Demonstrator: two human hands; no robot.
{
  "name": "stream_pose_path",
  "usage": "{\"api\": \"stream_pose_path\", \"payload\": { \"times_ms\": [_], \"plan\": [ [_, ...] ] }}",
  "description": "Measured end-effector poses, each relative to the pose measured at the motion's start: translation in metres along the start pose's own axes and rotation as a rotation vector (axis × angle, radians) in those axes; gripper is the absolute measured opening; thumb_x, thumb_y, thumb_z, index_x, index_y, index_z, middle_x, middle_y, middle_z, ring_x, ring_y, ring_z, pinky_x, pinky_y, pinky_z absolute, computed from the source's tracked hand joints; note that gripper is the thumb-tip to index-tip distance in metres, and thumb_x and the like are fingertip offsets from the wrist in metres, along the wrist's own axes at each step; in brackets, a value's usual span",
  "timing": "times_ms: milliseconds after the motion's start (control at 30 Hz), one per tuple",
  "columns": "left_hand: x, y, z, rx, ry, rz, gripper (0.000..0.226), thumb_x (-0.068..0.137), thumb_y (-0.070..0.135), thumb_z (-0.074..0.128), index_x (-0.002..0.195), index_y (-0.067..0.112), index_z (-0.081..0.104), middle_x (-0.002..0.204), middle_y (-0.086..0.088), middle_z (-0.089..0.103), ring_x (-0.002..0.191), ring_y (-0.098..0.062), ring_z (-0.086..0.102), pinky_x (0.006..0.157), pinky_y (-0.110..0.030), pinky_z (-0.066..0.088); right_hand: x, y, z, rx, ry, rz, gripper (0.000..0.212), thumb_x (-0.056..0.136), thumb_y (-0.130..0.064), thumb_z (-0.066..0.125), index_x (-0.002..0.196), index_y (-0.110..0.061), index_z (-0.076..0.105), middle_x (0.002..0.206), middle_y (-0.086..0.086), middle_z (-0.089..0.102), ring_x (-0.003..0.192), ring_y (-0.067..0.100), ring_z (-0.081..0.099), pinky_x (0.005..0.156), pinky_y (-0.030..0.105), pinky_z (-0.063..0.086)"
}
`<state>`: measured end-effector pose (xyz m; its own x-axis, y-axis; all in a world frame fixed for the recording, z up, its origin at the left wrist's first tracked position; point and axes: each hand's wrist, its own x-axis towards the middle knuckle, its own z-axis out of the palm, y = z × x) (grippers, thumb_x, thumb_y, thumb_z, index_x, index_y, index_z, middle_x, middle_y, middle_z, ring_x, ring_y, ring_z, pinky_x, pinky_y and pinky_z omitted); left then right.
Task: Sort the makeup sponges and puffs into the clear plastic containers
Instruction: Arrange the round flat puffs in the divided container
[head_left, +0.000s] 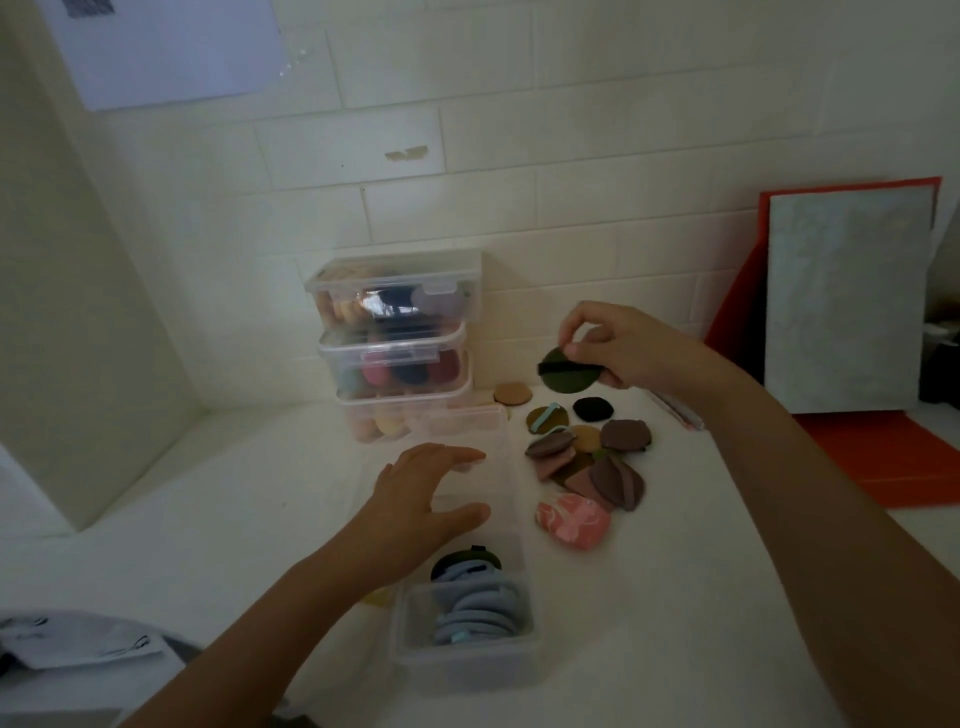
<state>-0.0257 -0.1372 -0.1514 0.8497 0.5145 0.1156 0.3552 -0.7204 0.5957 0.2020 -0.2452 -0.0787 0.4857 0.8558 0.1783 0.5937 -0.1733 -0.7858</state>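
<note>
Sorting step: right hand (618, 348) pinches a dark green puff (563, 378) in its fingers (572, 325) above the pile (618, 478), while the left hand (421, 493) is spread open over the clear container (467, 660), the puff's likely destination.

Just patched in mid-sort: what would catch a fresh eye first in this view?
The right hand, raised at mid-right, pinches a dark green puff above a loose pile of puffs, brown, pink and black. The left hand is open over the open clear container in front, with blue puffs at its near end. Three lidded containers stand stacked against the tiled wall.
</note>
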Motion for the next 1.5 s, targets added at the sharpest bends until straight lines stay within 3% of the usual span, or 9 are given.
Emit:
{"api": "stream_pose_path", "payload": {
  "times_ms": [200, 333, 533, 633, 833, 1100, 1200, 1367, 1500],
  "plan": [
    [-0.003, -0.001, 0.002, -0.05, 0.038, -0.025, 0.044, 0.085, 0.033, 0.063, 0.126, 0.039, 0.046, 0.134, 0.015, 0.042, 0.123, -0.006, 0.037, 0.108, -0.031, 0.031, -0.032, -0.042, 0.014, 0.058, -0.274, -0.164, 0.015, 0.088, -0.006, 0.062, 0.098, -0.017, 0.063, 0.09, 0.002, 0.068, 0.058, 0.008, 0.06, 0.055, 0.015, 0.047],
    [-0.007, 0.0, 0.004, -0.118, 0.175, 0.016, 0.04, 0.085, 0.026, 0.065, 0.121, 0.034, 0.049, 0.118, 0.019, 0.05, 0.104, 0.001, 0.047, 0.089, -0.015, 0.035, -0.046, -0.054, 0.033, -0.126, -0.484, -0.217, 0.034, 0.081, -0.005, 0.07, 0.104, -0.028, 0.061, 0.09, -0.014, 0.065, 0.065, -0.002, 0.064, 0.06, 0.01, 0.047],
    [-0.011, -0.003, -0.003, -0.091, 0.239, 0.078, 0.026, 0.088, 0.018, 0.06, 0.103, 0.037, 0.052, 0.098, 0.025, 0.055, 0.091, 0.008, 0.052, 0.074, -0.003, 0.036, -0.045, -0.053, 0.061, -0.147, -0.404, -0.248, 0.02, 0.086, -0.013, 0.067, 0.106, -0.017, 0.068, 0.081, -0.005, 0.07, 0.067, 0.002, 0.067, 0.065, 0.013, 0.052],
    [-0.012, -0.008, -0.003, -0.085, 0.244, 0.084, 0.031, 0.088, 0.009, 0.057, 0.105, 0.034, 0.053, 0.1, 0.019, 0.057, 0.099, -0.002, 0.054, 0.082, -0.008, 0.036, -0.045, -0.052, 0.067, -0.239, -0.312, -0.271, 0.018, 0.087, -0.023, 0.067, 0.103, -0.017, 0.07, 0.067, -0.009, 0.064, 0.053, -0.001, 0.058, 0.052, 0.008, 0.044],
    [-0.015, -0.005, -0.005, -0.08, 0.234, 0.104, 0.044, 0.085, -0.008, 0.045, 0.099, 0.031, 0.057, 0.096, 0.02, 0.061, 0.092, 0.011, 0.056, 0.075, 0.002, 0.037, -0.049, -0.052, 0.079, -0.581, -0.367, -0.292, 0.029, 0.088, -0.03, 0.064, 0.112, -0.017, 0.069, 0.065, -0.017, 0.046, 0.057, 0.003, 0.045, 0.054, 0.014, 0.029],
    [-0.02, -0.001, 0.002, -0.042, 0.24, 0.207, 0.023, 0.084, 0.035, 0.044, 0.084, 0.03, 0.067, 0.095, 0.022, 0.06, 0.093, 0.005, 0.056, 0.079, -0.007, 0.038, -0.049, -0.05, 0.082, -0.638, -0.691, -0.211, 0.027, 0.096, -0.021, 0.048, 0.072, -0.019, 0.059, 0.063, -0.006, 0.047, 0.056, 0.007, 0.041, 0.055, 0.019, 0.032],
    [-0.017, -0.004, 0.001, 0.059, 0.117, 0.182, 0.024, 0.093, 0.033, 0.049, 0.09, 0.028, 0.073, 0.1, 0.025, 0.054, 0.098, 0.006, 0.049, 0.082, -0.011, 0.036, -0.047, -0.05, 0.07, -0.495, -0.758, -0.143, 0.024, 0.095, -0.025, 0.051, 0.075, -0.023, 0.062, 0.065, -0.005, 0.056, 0.056, 0.008, 0.049, 0.062, 0.022, 0.042],
    [-0.014, -0.008, 0.004, 0.052, 0.08, 0.214, 0.034, 0.094, 0.035, 0.047, 0.096, 0.013, 0.073, 0.097, 0.013, 0.058, 0.098, 0.016, 0.04, 0.081, 0.0, 0.028, -0.019, -0.02, 0.03, -0.217, -0.278, -0.082, 0.018, 0.091, -0.028, 0.059, 0.09, -0.017, 0.073, 0.078, -0.002, 0.07, 0.067, 0.006, 0.063, 0.072, 0.026, 0.052],
    [-0.014, -0.008, 0.006, -0.008, 0.073, 0.183, 0.028, 0.094, 0.028, 0.05, 0.098, 0.011, 0.073, 0.09, 0.021, 0.053, 0.101, 0.013, 0.039, 0.086, -0.003, 0.027, 0.007, 0.045, 0.026, -0.371, 0.198, 0.143, 0.023, 0.095, -0.022, 0.052, 0.111, -0.012, 0.065, 0.114, 0.007, 0.065, 0.104, 0.021, 0.059, 0.085, 0.029, 0.044]
  ]
}}
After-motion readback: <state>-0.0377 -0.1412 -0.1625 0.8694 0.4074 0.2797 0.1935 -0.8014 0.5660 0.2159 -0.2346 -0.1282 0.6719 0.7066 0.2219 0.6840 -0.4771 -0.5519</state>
